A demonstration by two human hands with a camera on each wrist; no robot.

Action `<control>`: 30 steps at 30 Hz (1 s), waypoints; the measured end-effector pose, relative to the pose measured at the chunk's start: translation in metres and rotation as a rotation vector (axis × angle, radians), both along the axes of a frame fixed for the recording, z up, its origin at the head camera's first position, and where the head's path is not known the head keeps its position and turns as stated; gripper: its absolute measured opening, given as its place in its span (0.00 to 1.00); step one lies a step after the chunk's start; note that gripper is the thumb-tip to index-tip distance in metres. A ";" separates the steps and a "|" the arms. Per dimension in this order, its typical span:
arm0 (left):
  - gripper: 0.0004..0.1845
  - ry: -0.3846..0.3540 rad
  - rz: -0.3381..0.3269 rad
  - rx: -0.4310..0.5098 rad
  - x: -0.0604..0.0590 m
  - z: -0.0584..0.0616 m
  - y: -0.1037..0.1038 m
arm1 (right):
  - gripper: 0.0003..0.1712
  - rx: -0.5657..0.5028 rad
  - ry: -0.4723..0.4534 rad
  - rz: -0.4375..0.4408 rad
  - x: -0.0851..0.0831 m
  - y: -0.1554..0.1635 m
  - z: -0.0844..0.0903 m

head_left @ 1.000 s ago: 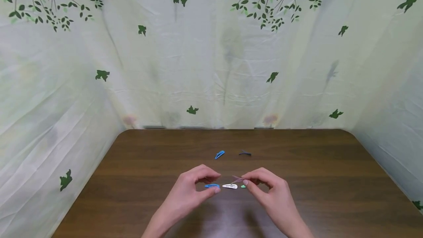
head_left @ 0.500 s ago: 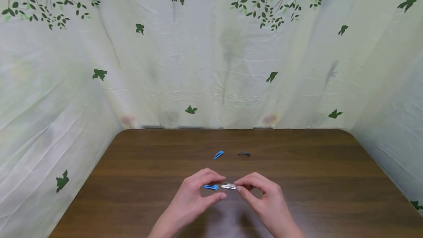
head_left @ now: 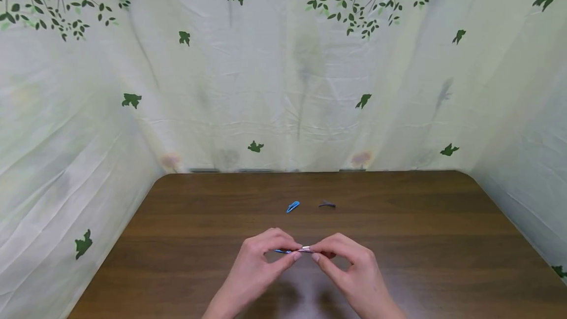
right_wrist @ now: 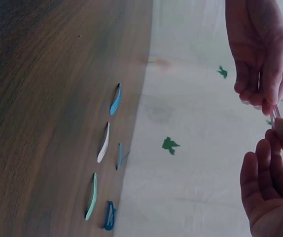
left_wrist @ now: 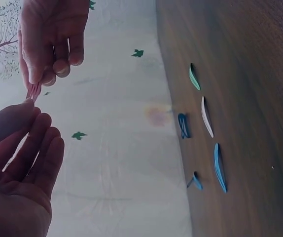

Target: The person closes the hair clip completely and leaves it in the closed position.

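Note:
A pink snap hair clip (left_wrist: pixel 33 92) is held up above the table, stretched between both hands. My left hand (head_left: pixel 262 259) pinches one end of it between thumb and index finger, its other fingers loosely bent. At the opposite end, my right hand (head_left: pixel 351 266) grips the clip between thumb and forefinger. The fingertips cover much of it. Below lies a row of closed-looking clips: a blue clip (left_wrist: pixel 220 168), a white clip (left_wrist: pixel 206 117) and a green clip (right_wrist: pixel 91 196).
Farther back on the brown wooden table (head_left: pixel 212 210) lie a bright blue clip (head_left: pixel 293 207), spread apart, and a dark clip (head_left: pixel 327 205). A pale curtain (head_left: pixel 283 78) with leaf and bird prints hangs behind and at both sides.
The right hand has brought the pink clip leftward to the left hand. The left hand's thumb and finger, apart before, have closed on its end.

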State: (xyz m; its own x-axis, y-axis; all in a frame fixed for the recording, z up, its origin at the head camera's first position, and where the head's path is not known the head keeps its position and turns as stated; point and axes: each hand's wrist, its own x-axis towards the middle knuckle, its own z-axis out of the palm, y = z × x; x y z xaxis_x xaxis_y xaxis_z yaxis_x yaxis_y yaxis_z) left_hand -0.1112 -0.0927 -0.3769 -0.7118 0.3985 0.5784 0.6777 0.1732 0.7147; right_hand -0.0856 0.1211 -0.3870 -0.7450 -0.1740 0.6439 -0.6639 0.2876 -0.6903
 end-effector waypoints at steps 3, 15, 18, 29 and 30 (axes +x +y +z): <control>0.08 0.006 0.003 0.011 0.000 0.001 -0.001 | 0.15 -0.004 0.016 0.012 -0.001 0.000 -0.001; 0.10 -0.048 -0.066 0.051 0.009 0.024 -0.001 | 0.14 -0.136 -0.051 0.107 -0.001 -0.001 -0.004; 0.09 -0.060 -0.083 0.051 0.004 0.014 -0.003 | 0.13 -0.185 -0.091 0.151 -0.001 -0.001 -0.005; 0.06 -0.269 -0.319 0.146 -0.003 0.006 -0.010 | 0.13 -0.253 -0.264 0.399 -0.003 0.006 0.000; 0.05 -0.280 -0.337 0.150 -0.003 0.006 -0.010 | 0.12 -0.254 -0.281 0.408 -0.003 0.007 0.000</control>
State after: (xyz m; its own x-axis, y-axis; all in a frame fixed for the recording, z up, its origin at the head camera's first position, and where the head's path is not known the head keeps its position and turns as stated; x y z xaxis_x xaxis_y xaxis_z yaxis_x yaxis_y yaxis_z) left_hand -0.1139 -0.1028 -0.3710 -0.6940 0.5607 0.4517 0.4560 -0.1433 0.8784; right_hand -0.0886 0.1281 -0.3871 -0.7988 -0.3499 0.4894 -0.4667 -0.1530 -0.8711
